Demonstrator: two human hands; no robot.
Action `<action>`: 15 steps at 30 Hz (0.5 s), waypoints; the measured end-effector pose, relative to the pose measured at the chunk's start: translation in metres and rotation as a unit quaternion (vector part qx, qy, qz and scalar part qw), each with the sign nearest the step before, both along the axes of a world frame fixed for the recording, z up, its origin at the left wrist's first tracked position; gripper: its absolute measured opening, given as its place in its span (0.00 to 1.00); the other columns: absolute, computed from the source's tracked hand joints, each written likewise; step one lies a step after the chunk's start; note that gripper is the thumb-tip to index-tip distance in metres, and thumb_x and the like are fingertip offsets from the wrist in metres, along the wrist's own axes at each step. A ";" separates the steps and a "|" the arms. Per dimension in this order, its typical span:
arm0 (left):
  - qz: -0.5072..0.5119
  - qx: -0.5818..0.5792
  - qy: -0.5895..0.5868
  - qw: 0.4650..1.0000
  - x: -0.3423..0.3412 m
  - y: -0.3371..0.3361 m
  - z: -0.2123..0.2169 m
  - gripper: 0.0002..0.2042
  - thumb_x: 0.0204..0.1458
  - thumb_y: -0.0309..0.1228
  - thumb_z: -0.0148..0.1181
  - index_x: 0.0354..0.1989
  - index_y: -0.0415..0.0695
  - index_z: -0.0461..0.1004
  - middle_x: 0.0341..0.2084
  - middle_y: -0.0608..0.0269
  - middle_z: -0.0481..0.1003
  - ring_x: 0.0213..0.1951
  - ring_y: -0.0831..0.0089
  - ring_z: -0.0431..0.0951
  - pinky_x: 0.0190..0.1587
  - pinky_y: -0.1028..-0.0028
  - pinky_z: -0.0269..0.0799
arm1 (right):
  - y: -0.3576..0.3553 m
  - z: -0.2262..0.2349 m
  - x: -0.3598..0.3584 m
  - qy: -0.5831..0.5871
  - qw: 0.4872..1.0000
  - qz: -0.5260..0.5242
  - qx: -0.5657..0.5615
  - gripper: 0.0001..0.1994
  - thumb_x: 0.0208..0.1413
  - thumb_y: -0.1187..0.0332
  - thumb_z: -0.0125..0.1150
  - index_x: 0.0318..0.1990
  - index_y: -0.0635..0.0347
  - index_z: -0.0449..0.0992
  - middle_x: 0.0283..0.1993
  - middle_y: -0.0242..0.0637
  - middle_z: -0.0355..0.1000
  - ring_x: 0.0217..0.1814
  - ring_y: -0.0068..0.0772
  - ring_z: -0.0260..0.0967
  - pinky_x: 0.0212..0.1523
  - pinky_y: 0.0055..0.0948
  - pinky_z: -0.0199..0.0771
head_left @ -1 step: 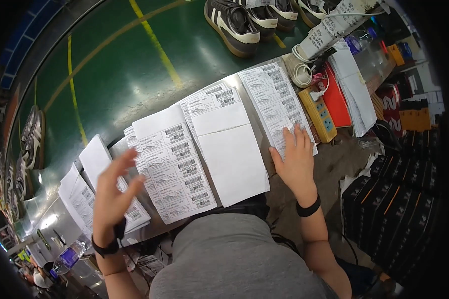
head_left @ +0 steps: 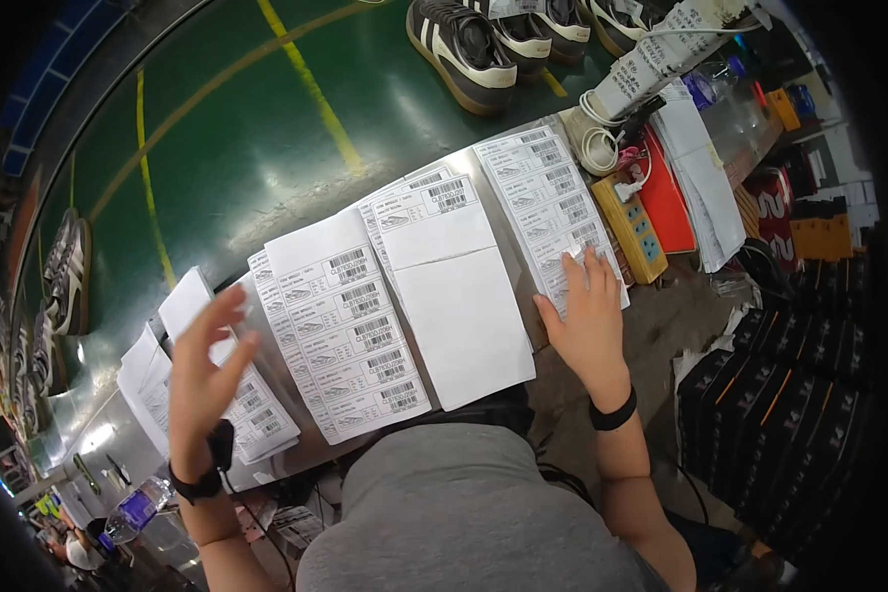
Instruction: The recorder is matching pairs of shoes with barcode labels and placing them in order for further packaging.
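Note:
My right hand (head_left: 587, 321) lies with spread fingers on the lower end of a printed label sheet stack (head_left: 541, 197), at the right of the table edge. My left hand (head_left: 205, 370) hangs in the air with its fingers apart and nothing in it. Below and behind it is a stack of label sheets (head_left: 261, 409), partly hidden by the hand. Between my hands lie two more stacks: label sheets with barcodes (head_left: 345, 335) and, overlapping others, a mostly blank white stack (head_left: 464, 321) with one label at its top. More sheets (head_left: 140, 370) lie at the far left.
Dark shoes with pale stripes (head_left: 461, 54) stand on the green surface (head_left: 217, 128), others (head_left: 67, 266) at the left. A yellow power strip (head_left: 639, 229) and red folder (head_left: 669, 202) border the right stack. Black boxes (head_left: 770, 424) stand lower right; a bottle (head_left: 138, 508) lower left.
My left hand has moved left, away from the barcode sheets and over the stack beside them. My right hand stays on the right label stack.

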State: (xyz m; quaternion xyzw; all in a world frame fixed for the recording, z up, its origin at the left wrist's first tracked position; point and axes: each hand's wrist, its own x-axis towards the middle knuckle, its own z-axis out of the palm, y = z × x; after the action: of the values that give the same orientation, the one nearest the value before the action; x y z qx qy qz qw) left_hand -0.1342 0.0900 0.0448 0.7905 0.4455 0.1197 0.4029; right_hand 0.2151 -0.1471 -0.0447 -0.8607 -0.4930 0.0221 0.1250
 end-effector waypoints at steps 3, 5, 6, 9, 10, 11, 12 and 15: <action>0.091 0.067 0.050 0.992 -0.054 0.052 -0.009 0.20 0.56 0.29 0.60 0.58 0.39 0.70 0.54 0.56 0.75 0.50 0.65 0.78 0.50 0.68 0.73 | 0.016 0.021 -0.001 -0.007 0.997 0.068 0.019 0.24 0.53 0.66 0.63 0.59 0.56 0.70 0.64 0.57 0.57 0.68 0.66 0.50 0.64 0.64 0.53; 0.131 0.076 0.051 0.987 -0.091 0.087 -0.020 0.20 0.57 0.29 0.59 0.58 0.39 0.71 0.52 0.55 0.75 0.47 0.69 0.78 0.50 0.70 0.73 | 0.035 0.019 -0.005 -0.007 0.995 0.098 0.035 0.23 0.52 0.69 0.63 0.58 0.54 0.72 0.63 0.56 0.58 0.68 0.64 0.51 0.64 0.63 0.54; 0.145 0.096 0.055 0.983 -0.114 0.106 -0.031 0.19 0.57 0.29 0.59 0.57 0.39 0.71 0.52 0.56 0.75 0.46 0.70 0.78 0.49 0.71 0.73 | 0.043 0.020 -0.006 -0.009 0.990 0.130 0.048 0.23 0.51 0.71 0.63 0.57 0.52 0.73 0.63 0.54 0.58 0.67 0.63 0.51 0.64 0.62 0.54; 0.182 0.122 0.081 0.972 -0.164 0.153 -0.062 0.19 0.57 0.30 0.60 0.57 0.39 0.71 0.50 0.57 0.76 0.43 0.72 0.78 0.48 0.73 0.72 | 0.056 0.012 -0.002 -0.006 0.990 0.134 0.036 0.21 0.51 0.74 0.60 0.56 0.52 0.75 0.62 0.54 0.60 0.66 0.61 0.55 0.64 0.52 0.59; 0.213 0.129 0.109 0.962 -0.176 0.161 -0.065 0.19 0.57 0.31 0.60 0.56 0.39 0.72 0.50 0.58 0.77 0.42 0.73 0.78 0.47 0.74 0.72 | 0.058 0.011 -0.002 -0.007 0.990 0.134 0.036 0.21 0.51 0.74 0.60 0.56 0.52 0.75 0.62 0.54 0.60 0.66 0.61 0.55 0.64 0.52 0.59; 0.213 0.127 0.108 0.963 -0.189 0.170 -0.068 0.19 0.57 0.31 0.60 0.56 0.39 0.72 0.50 0.58 0.77 0.42 0.73 0.78 0.47 0.74 0.72 | 0.058 0.011 0.000 0.018 0.990 0.133 0.035 0.20 0.50 0.73 0.62 0.53 0.53 0.76 0.61 0.53 0.60 0.65 0.59 0.55 0.63 0.53 0.59; 0.232 0.137 0.135 0.953 -0.200 0.177 -0.070 0.19 0.56 0.31 0.60 0.56 0.39 0.72 0.49 0.58 0.77 0.42 0.74 0.78 0.46 0.75 0.72 | 0.058 0.011 0.001 0.043 0.990 0.132 0.034 0.19 0.49 0.72 0.64 0.51 0.55 0.77 0.61 0.51 0.61 0.65 0.57 0.56 0.63 0.54 0.59; 0.257 0.178 0.158 0.937 -0.245 0.199 -0.078 0.20 0.55 0.33 0.61 0.56 0.39 0.72 0.48 0.56 0.77 0.41 0.72 0.79 0.46 0.73 0.72 | 0.060 0.012 0.002 0.058 0.989 0.130 0.028 0.18 0.49 0.73 0.63 0.50 0.56 0.77 0.60 0.48 0.63 0.63 0.55 0.58 0.61 0.47 0.65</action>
State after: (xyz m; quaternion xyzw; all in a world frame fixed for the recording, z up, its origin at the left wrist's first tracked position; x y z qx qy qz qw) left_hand -0.3796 0.2893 -0.0328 0.7166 0.6626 0.1700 0.1362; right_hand 0.2167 -0.0874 -0.0331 -0.7830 -0.5928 0.0742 0.1731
